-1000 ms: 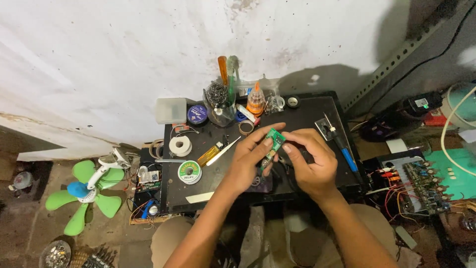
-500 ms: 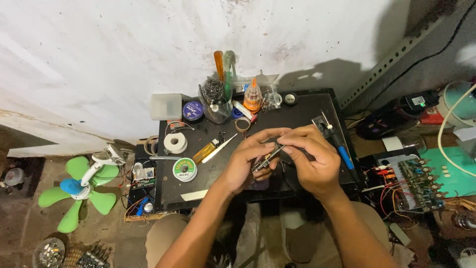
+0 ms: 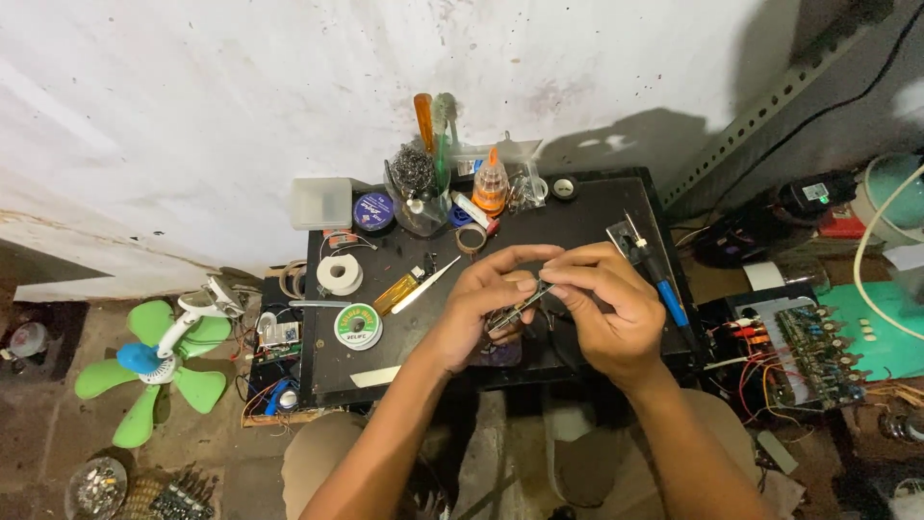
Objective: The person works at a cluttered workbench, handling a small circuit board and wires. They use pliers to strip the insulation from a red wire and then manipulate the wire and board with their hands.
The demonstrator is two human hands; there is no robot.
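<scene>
Metal, thin and small, the part point(image 3: 517, 310) sits between my two hands above the black table point(image 3: 587, 226); my left hand point(image 3: 481, 313) pinches one end, my right hand point(image 3: 606, 313) closes narrow on the other; I judge it light, stiff but fragile, better held by the edges; farther, a solder spool point(image 3: 358, 326), then an orange bottle point(image 3: 490, 183).

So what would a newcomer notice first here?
Both hands meet mid-frame over the black table: the left hand and right hand pinch a small, thin part between them. Next, the green fan on the floor at left, and the circuit board with wires at right.
</scene>
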